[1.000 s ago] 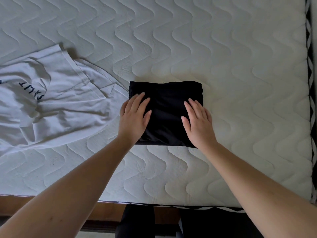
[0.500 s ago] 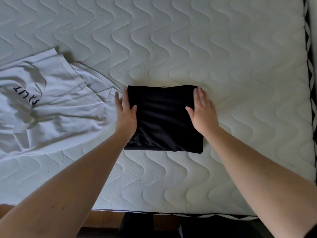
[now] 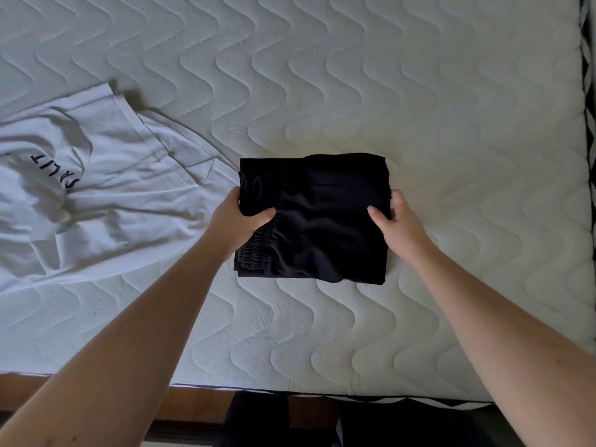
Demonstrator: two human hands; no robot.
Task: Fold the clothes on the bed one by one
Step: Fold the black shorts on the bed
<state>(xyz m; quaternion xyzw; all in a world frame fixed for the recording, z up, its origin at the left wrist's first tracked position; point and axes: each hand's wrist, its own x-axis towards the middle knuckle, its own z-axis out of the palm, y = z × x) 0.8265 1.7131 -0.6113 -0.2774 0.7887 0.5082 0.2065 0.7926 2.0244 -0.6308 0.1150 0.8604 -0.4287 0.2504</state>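
- Two hands hold a folded black garment (image 3: 325,217) on the white quilted mattress (image 3: 419,91), near the middle of the head view
- the left hand (image 3: 240,217) grips the garment's left edge, thumb curled over the top and fingers hidden beneath the cloth
- the right hand (image 3: 395,221) grips the right edge the same way, thumb on top
- a gathered elastic waistband shows at the garment's lower left corner
- an unfolded white shirt (image 3: 106,195) with dark lettering lies crumpled to the left, its hem touching the garment's upper left corner
- a wooden bed frame (image 3: 193,401) runs along the mattress's near edge
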